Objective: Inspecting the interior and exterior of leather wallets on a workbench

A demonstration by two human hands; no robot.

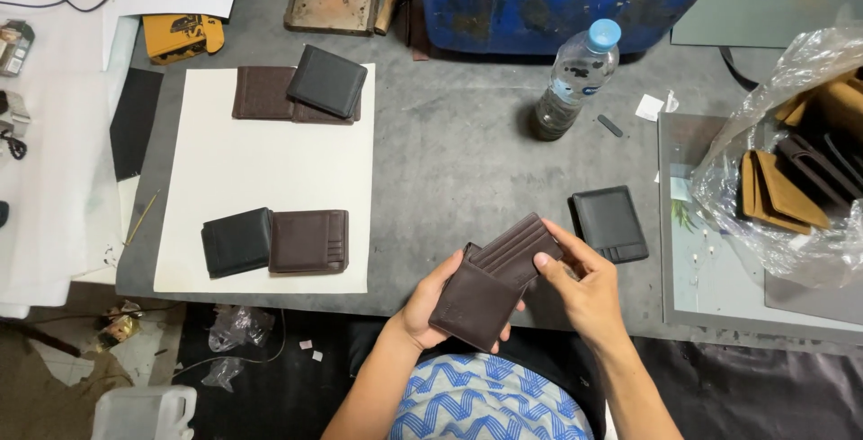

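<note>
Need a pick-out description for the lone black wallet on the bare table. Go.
Start at the clear water bottle with the blue cap standing on the grey table. Move toward the person, to just right of their right hand: the black wallet lies flat there, card slots facing up. Unlike the other wallets, it lies alone on bare table, not on the white sheet or in the plastic bag.

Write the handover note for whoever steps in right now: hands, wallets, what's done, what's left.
Left hand and right hand both hold the open brown wallet over the table's near edge.
One black wallet lies alone right of the hands.
Done, it seems: four wallets on the white sheet, a far pair and a near pair.
Left, probably: the held wallet, the lone black one, and leather pieces in the plastic bag.
</note>
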